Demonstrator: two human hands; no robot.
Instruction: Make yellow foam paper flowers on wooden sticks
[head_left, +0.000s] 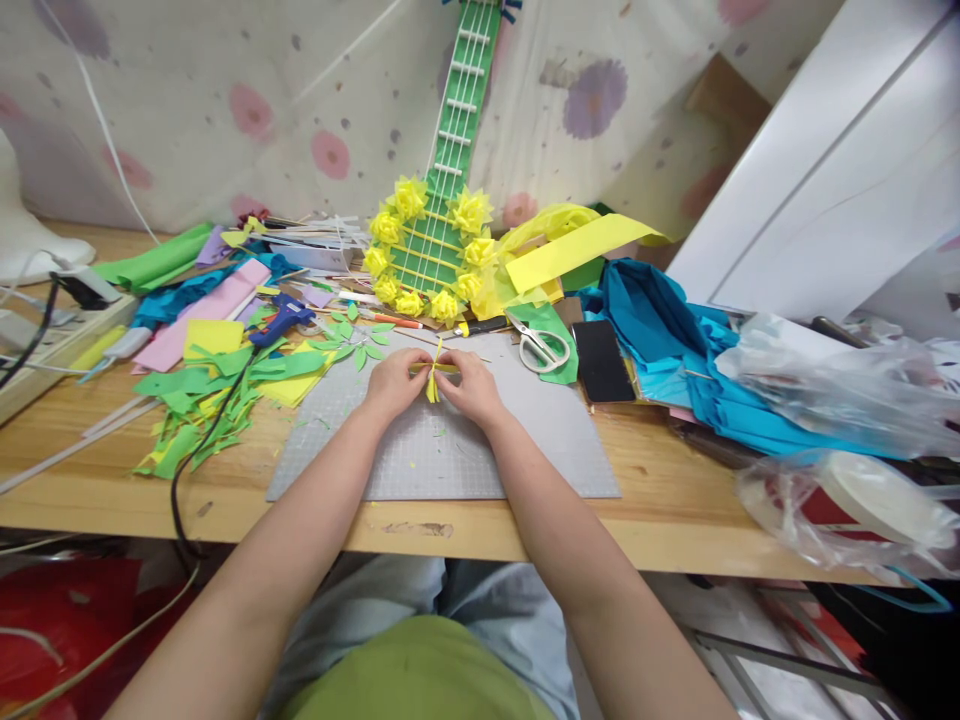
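I pinch a small yellow paper piece (433, 385) between the thumbs and fingers of my left hand (397, 382) and right hand (471, 386), gripping it from both sides above the upper middle of the gray mat (450, 460). The mat carries a printed grid; any marks on it are too small for me to read. My forearms reach forward and angle in toward each other, wrists close together, fingertips nearly meeting. Between my forearms the mat lies open down to its front edge, with a few tiny green and yellow clippings on it, and a strip of wood shows between that edge and the front of the bench (637, 520). To my left, green and yellow paper scraps (214, 400) and a blue glue gun (283, 318) crowd the mat's side. To my right, scissors (541, 348) lie partly on green paper, with a dark phone (603, 362) just beside them. Beyond my hands stands a green paper guitar (442, 225) ringed with yellow flowers, near a utility knife (484, 326).
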